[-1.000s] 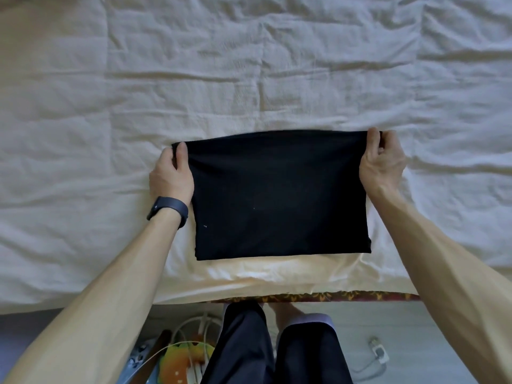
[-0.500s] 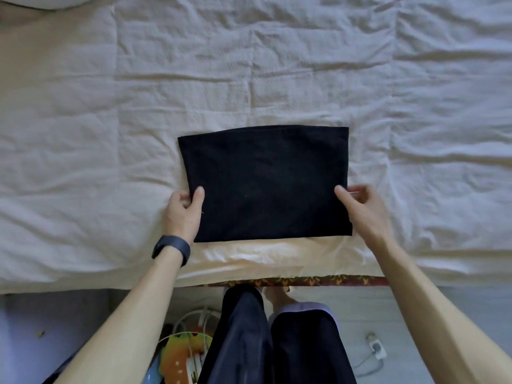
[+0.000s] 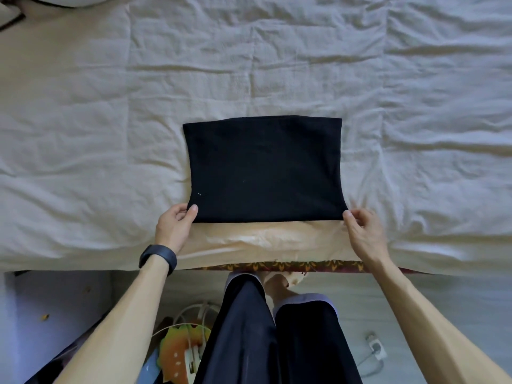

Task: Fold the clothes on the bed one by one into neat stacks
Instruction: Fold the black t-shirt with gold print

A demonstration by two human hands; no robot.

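Observation:
A black garment (image 3: 264, 169), folded into a flat rectangle, lies on the bed near its front edge. My left hand (image 3: 175, 226), with a dark band on the wrist, pinches the garment's near left corner between thumb and fingers. My right hand (image 3: 362, 230) pinches the near right corner the same way. Both forearms reach in from below.
The bed is covered by a wrinkled off-white sheet (image 3: 249, 65) that spreads across the whole upper view. Its front edge (image 3: 277, 264) shows a patterned trim. Below are my dark trousers (image 3: 277, 336), cables and a colourful object (image 3: 180, 347) on the floor.
Both hands slid down the garment's sides from the far corners to the near corners. The garment stayed flat on the bed.

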